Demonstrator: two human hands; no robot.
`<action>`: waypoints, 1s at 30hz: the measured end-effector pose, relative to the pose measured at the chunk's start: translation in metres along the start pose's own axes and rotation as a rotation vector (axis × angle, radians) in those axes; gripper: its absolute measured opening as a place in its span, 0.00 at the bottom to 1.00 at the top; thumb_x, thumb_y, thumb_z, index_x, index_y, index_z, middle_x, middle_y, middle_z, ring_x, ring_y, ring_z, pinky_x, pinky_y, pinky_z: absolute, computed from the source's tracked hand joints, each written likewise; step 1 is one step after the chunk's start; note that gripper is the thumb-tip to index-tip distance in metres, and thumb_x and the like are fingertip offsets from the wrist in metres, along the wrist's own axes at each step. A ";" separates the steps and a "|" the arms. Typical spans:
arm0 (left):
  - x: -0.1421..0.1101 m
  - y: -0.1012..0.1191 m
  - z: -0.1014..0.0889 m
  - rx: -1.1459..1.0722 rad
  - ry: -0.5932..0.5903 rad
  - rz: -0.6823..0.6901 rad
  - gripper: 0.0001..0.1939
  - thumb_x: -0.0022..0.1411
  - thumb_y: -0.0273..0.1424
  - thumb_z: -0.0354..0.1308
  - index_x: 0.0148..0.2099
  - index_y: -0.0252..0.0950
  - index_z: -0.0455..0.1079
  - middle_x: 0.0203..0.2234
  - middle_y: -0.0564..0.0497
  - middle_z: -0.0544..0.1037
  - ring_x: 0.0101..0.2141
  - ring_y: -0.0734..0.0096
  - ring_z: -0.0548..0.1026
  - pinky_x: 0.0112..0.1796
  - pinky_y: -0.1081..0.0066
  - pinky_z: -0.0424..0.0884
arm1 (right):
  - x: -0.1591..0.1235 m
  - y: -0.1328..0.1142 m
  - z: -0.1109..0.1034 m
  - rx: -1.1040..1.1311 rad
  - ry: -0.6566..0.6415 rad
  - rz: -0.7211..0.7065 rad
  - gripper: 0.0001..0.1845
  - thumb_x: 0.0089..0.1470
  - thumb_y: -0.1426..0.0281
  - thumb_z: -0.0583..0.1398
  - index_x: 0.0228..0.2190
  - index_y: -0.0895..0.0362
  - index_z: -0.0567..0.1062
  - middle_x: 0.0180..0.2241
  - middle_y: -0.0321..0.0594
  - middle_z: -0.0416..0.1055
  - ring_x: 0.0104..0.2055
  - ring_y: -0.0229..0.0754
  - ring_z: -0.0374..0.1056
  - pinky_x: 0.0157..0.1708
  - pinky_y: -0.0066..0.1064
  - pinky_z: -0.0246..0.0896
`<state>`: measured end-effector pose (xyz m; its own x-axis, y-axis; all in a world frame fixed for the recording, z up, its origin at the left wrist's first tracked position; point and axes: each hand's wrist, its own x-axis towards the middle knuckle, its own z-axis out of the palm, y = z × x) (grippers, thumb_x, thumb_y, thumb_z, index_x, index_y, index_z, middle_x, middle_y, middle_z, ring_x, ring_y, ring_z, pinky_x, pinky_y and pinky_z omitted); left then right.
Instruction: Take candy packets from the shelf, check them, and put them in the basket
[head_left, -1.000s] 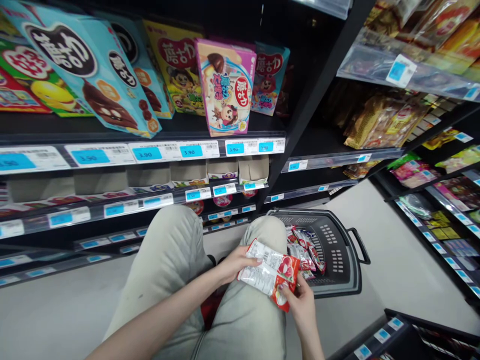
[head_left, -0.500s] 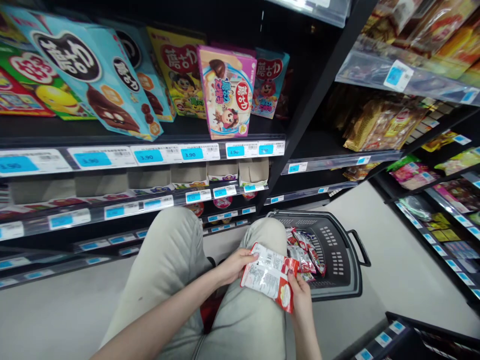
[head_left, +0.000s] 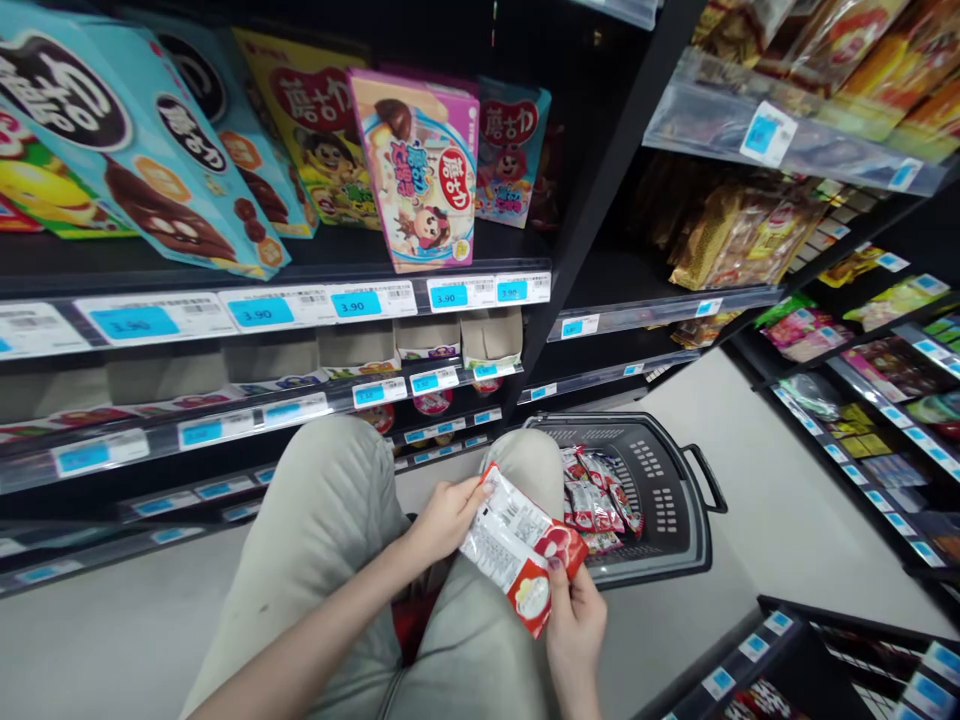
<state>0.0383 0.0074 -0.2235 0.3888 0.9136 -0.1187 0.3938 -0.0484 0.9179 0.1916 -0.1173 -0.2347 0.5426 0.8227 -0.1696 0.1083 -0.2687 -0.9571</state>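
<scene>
Between my two hands, over my right knee, a red and white snack packet (head_left: 506, 545) is held tilted, with its printed side and barcode facing up. My left hand (head_left: 448, 512) pinches its upper left end, thumb on top. The lower right end is gripped by my right hand (head_left: 574, 610), whose thumb lies on the red part; the fingers beneath are mostly hidden. Just beyond the packet, a dark grey shopping basket (head_left: 679, 550) rests on the floor, holding several similar red and white packets (head_left: 596, 500).
In front stands a black shelf with a pink snack box (head_left: 420, 170), a light blue box (head_left: 142, 150) and price tags (head_left: 371, 300). Low cardboard trays (head_left: 356, 350) line the tier below. Bagged snacks (head_left: 739, 240) fill racks at right. A low display (head_left: 739, 660) stands at lower right.
The packet stays in both hands, shifting slightly left and tilting more steeply in view. My right hand has moved a little left. The whole scene has shifted left as the camera turned right.
</scene>
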 end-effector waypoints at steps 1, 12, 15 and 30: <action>0.000 0.000 -0.003 0.047 0.002 0.031 0.17 0.59 0.38 0.44 0.23 0.36 0.65 0.12 0.57 0.58 0.16 0.77 0.56 0.21 0.75 0.51 | -0.001 0.000 -0.002 -0.054 0.012 -0.058 0.16 0.49 0.61 0.56 0.32 0.61 0.75 0.24 0.40 0.74 0.24 0.41 0.67 0.23 0.27 0.61; -0.004 -0.014 -0.002 -0.101 0.096 0.336 0.26 0.58 0.48 0.41 0.39 0.37 0.73 0.32 0.43 0.72 0.35 0.63 0.67 0.40 0.67 0.60 | 0.024 -0.048 -0.045 -0.595 -0.247 -0.851 0.17 0.50 0.76 0.55 0.41 0.47 0.73 0.37 0.39 0.74 0.34 0.40 0.71 0.30 0.27 0.65; 0.001 -0.009 0.008 -0.370 0.053 0.199 0.34 0.54 0.55 0.36 0.48 0.39 0.68 0.45 0.43 0.67 0.45 0.58 0.64 0.46 0.62 0.58 | 0.028 -0.048 -0.047 -0.611 -0.187 -0.949 0.18 0.51 0.77 0.54 0.42 0.48 0.72 0.38 0.39 0.74 0.35 0.39 0.71 0.33 0.26 0.66; 0.010 -0.031 0.034 -0.242 -0.073 -0.223 0.16 0.56 0.41 0.46 0.30 0.33 0.65 0.23 0.51 0.73 0.26 0.69 0.69 0.29 0.72 0.63 | 0.024 0.005 -0.023 0.115 0.018 -0.043 0.19 0.44 0.66 0.59 0.40 0.57 0.66 0.37 0.43 0.70 0.36 0.42 0.68 0.34 0.33 0.64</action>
<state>0.0584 0.0047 -0.2659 0.3778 0.8590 -0.3455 0.2698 0.2548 0.9286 0.2242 -0.1100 -0.2381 0.5541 0.8232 -0.1242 0.0363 -0.1729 -0.9843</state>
